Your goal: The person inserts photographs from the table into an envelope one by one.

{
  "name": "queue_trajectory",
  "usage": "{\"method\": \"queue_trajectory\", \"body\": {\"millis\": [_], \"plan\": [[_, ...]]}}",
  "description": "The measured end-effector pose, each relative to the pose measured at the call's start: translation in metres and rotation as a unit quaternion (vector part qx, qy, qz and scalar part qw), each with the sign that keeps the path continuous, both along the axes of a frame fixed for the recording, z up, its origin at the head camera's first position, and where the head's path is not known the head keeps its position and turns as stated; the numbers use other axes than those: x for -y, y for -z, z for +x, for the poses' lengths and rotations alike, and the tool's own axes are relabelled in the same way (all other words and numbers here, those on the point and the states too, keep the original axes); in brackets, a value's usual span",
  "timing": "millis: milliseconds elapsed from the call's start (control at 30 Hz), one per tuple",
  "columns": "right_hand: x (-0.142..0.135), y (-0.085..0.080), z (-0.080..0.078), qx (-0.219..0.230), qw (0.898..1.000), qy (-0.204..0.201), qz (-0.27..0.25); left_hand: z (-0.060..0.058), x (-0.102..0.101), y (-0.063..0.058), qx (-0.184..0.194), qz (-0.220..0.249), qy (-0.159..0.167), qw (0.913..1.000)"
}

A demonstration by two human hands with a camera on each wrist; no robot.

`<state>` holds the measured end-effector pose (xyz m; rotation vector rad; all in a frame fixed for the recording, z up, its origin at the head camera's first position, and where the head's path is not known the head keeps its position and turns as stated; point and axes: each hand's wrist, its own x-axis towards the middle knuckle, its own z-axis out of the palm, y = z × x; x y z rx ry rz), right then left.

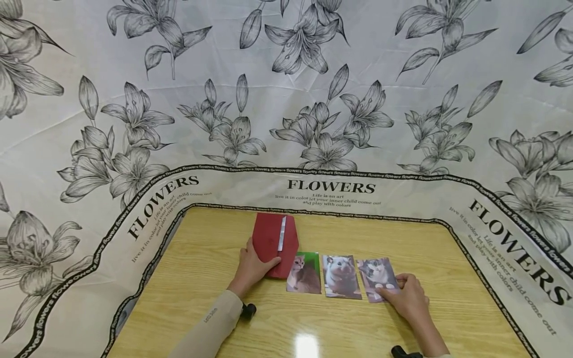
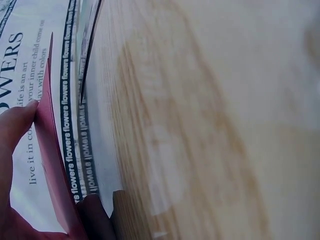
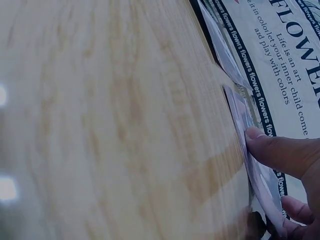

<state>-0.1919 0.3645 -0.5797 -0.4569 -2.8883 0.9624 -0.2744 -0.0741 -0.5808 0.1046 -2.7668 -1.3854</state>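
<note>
My left hand (image 1: 254, 272) grips a red paper envelope (image 1: 268, 236) by its near left side, thumb across the front. A white strip (image 1: 281, 233) shows at the slit in the envelope. In the left wrist view the envelope (image 2: 52, 155) appears edge-on, tilted up from the table. My right hand (image 1: 409, 298) pinches a picture card of a grey and white cat (image 1: 378, 273) at its right edge. That card (image 3: 257, 167) is seen nearly edge-on in the right wrist view, thumb on its face. Left of it lie a hamster card (image 1: 341, 276) and a brown cat card (image 1: 304, 276) on green.
Under the cards is a yellow wood-grain table (image 1: 313, 318), with a bright light reflection near its front. A white cloth (image 1: 331, 196) printed with flowers and lettering borders the table and rises behind it. Each wrist wears a black camera mount (image 1: 248, 311).
</note>
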Motion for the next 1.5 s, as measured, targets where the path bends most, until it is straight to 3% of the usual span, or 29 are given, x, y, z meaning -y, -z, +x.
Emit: {"method": "queue_trajectory", "body": {"millis": [200,433,667,1000,1267,1500], "plan": [[-0.004,-0.001,-0.001,0.012,1.000,-0.021,-0.004,0.001,-0.001,0.000,-0.002,-0.003,-0.003,1.0000],[-0.009,-0.003,-0.002,-0.009,0.999,-0.042,-0.017,0.000,-0.001,0.002,0.005,0.000,-0.005,1.0000],[-0.017,-0.003,-0.002,-0.015,0.997,-0.045,-0.063,-0.001,-0.001,0.001,0.002,0.000,-0.003,1.0000],[-0.021,-0.002,-0.003,-0.048,0.992,0.027,-0.116,-0.001,-0.001,0.000,0.001,-0.007,0.001,1.0000],[-0.017,-0.011,-0.007,-0.053,0.980,0.072,-0.175,0.001,-0.002,-0.003,-0.003,-0.004,0.008,0.9999],[0.000,-0.025,-0.017,-0.071,0.970,0.073,-0.220,0.000,-0.002,-0.003,0.003,-0.006,0.007,1.0000]]}}
